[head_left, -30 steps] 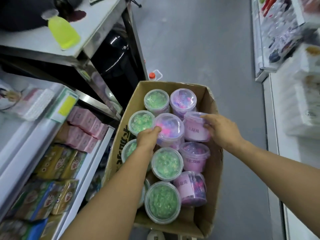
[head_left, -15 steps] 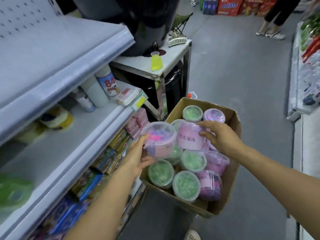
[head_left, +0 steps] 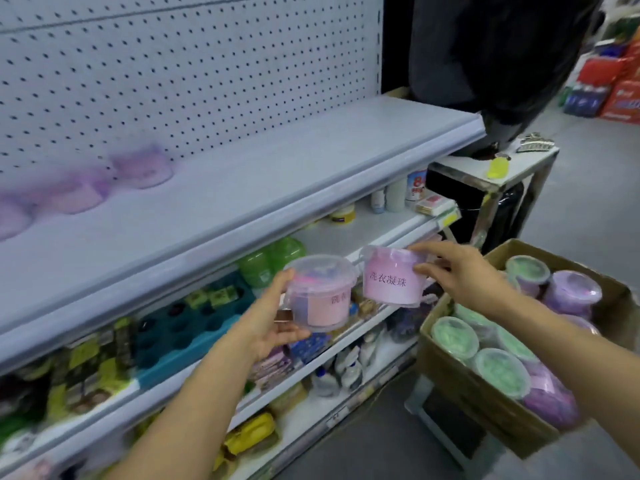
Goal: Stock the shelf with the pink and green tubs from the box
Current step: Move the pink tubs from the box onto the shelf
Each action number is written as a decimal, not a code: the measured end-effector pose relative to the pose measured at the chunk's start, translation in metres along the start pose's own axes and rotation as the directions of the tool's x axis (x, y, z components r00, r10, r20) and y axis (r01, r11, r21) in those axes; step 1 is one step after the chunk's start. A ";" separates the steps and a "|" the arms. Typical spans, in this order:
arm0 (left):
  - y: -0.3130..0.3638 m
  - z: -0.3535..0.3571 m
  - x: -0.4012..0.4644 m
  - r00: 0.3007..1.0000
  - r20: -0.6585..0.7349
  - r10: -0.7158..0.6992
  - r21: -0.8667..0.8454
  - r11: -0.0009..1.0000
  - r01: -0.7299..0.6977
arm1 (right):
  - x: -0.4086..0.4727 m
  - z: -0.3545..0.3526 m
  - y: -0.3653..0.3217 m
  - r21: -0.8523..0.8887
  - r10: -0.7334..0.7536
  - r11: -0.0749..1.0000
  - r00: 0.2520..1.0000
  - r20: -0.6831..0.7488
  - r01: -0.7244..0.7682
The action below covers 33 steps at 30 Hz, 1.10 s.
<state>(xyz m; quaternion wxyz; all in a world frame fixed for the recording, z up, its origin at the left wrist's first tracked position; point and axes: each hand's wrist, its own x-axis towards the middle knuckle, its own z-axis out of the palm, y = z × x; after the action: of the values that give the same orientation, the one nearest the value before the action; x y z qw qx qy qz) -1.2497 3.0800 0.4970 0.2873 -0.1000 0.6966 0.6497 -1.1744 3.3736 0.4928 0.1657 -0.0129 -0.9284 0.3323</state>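
My left hand (head_left: 268, 322) grips a pink tub with a clear lid (head_left: 320, 294) from below and the side. My right hand (head_left: 460, 271) pinches a second pink tub (head_left: 389, 280), tilted with its label facing me. Both tubs hang in the air in front of the middle shelves. The cardboard box (head_left: 478, 386) sits at the right with several green tubs (head_left: 453, 336) and pink-purple tubs (head_left: 573, 289) inside. Several pink tubs (head_left: 140, 166) stand blurred at the back left of the upper white shelf (head_left: 242, 188).
Lower shelves hold green tubs (head_left: 273, 259), a blue tray (head_left: 187, 327), bottles and packets. A metal table (head_left: 495, 171) with a yellow bottle stands beyond the shelf end. A person in dark clothes (head_left: 491, 64) stands behind it. Grey floor lies between shelf and box.
Both hands have lifted their pink tubs out of the box and carried them left and up toward the shelving. My view has swung up to the upper shelf.
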 end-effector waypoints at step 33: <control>0.041 -0.359 -0.203 0.631 -0.738 0.238 -0.213 0.806 -0.553 | 0.154 0.226 -0.374 0.184 -0.809 0.582 0.588 0.029 0.792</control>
<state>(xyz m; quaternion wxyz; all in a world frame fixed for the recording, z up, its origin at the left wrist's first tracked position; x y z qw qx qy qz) -1.2027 2.6928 0.6358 -0.1705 -0.2301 0.5986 0.7481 -1.3594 2.9643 0.6075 0.2472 0.4377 -0.8139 0.2914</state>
